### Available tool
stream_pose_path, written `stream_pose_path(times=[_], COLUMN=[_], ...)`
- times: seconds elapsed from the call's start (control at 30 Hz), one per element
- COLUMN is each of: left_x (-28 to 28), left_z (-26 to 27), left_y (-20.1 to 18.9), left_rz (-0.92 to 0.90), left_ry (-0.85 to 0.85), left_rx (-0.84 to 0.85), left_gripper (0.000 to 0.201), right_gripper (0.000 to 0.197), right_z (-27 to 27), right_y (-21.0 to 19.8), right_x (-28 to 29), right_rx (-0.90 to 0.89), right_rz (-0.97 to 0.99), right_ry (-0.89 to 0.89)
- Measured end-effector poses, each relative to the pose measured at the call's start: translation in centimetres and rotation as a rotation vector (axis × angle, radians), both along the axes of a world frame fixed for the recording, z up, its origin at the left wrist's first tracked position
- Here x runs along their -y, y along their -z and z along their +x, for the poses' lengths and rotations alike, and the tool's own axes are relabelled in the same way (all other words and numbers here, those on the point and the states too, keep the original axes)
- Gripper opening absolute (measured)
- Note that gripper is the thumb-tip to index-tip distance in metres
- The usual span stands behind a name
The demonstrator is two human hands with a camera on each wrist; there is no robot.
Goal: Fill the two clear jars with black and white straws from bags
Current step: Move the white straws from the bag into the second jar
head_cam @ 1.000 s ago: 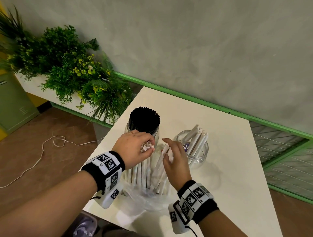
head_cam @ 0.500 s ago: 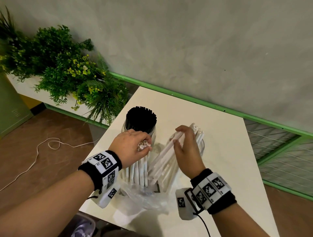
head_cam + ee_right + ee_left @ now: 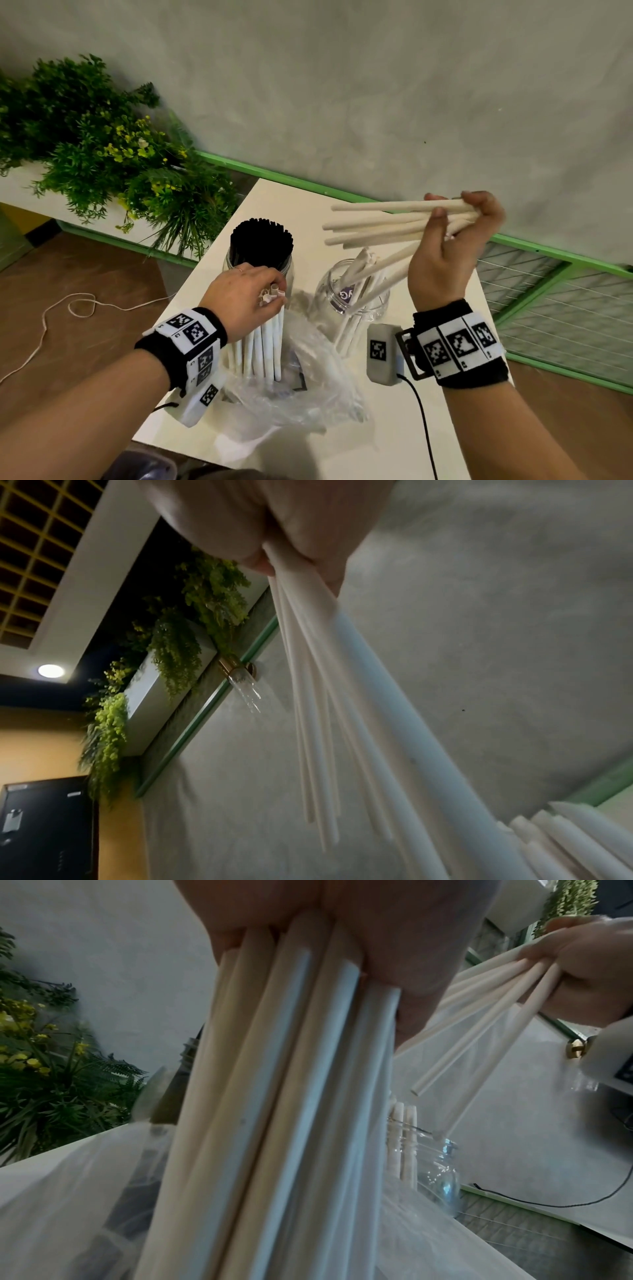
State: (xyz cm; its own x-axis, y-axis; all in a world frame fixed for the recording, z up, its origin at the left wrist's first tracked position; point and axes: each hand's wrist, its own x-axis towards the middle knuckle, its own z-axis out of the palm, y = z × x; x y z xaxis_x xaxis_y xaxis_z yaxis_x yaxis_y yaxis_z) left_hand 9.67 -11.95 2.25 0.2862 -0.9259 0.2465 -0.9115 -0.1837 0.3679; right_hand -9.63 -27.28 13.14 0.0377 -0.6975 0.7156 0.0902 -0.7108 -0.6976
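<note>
My left hand [image 3: 246, 294] grips the top of an upright bundle of white straws [image 3: 263, 346] standing in a crumpled clear plastic bag [image 3: 308, 394]; the left wrist view shows this bundle [image 3: 274, 1096] running down from my palm. My right hand [image 3: 455, 233] is raised above the table and holds several white straws [image 3: 387, 222] fanned out to the left; they also show in the right wrist view [image 3: 329, 710]. Below them stands a clear jar [image 3: 349, 298] with a few white straws in it. Behind my left hand a second jar [image 3: 260, 246] is packed with black straws.
The white table [image 3: 376, 445] has its near edge close to me and a green-trimmed grey wall behind. A planter of green plants [image 3: 102, 164] stands at the left. A white cord [image 3: 68, 308] lies on the brown floor. A wire-grid panel [image 3: 555, 308] is at the right.
My right hand has drawn several white straws out of the bag and lifted them up and to the right, above the white-straw jar. My left hand stays on the bundle.
</note>
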Motion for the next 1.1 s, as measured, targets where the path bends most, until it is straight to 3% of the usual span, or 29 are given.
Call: stream_pose_path(times=[0.2, 0.37, 0.6, 0.93, 1.1], left_x=[-0.2, 0.0, -0.1, 0.0, -0.1], left_z=[-0.1, -0.2, -0.2, -0.2, -0.2], left_y=[-0.1, -0.3, -0.2, -0.2, -0.1], left_rz=[0.002, 0.010, -0.008, -0.032, -0.029], left_ry=[-0.004, -0.005, 0.003, 0.007, 0.005], left_rx=[-0.010, -0.010, -0.033, -0.036, -0.040], left_gripper=[0.040, 0.041, 0.038, 0.039, 0.038], right_gripper=[0.034, 0.034, 0.029, 0.036, 0.042], right_z=[-0.3, 0.7, -0.5, 3.4, 5.3], right_y=[-0.3, 2.1, 2.4, 4.8, 5.6], right_x=[-0.4, 0.2, -0.4, 2.4, 5.0], right_rx=[0.088, -0.219, -0.265, -0.382, -0.370], right_rz=[-0.125, -0.151, -0.206, -0.080, 0.108], right_ry=[0.005, 0.066, 0.122, 0.032, 0.043])
